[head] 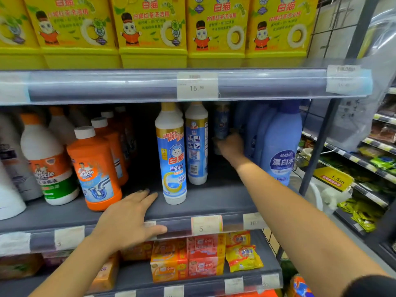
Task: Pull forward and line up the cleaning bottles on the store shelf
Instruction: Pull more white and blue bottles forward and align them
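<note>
Reaching deep toward the grey shelf's (214, 202) back edge, right hand (230, 146) clamped on shadowed blue-labelled bottle (221, 123); left hand (128, 219) flat, empty at front edge; risk: knocking adjacent white blue-labelled bottle (196, 144).

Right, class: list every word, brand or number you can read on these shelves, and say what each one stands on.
"16.80": white price tag on the upper shelf rail.
"5": pink-edged price tag on the middle rail.
"Mr Muscle": orange drain-cleaner bottle.
"Mr Muscle": white bottle with orange shoulder.
"白猫", "蓝洁灵": tall white front bottle.
"白猫": yellow detergent jugs.
"漂白水": pale blue bottle.
"1.5m": yellow sign.
Other tags and small print: too blurred.
</note>
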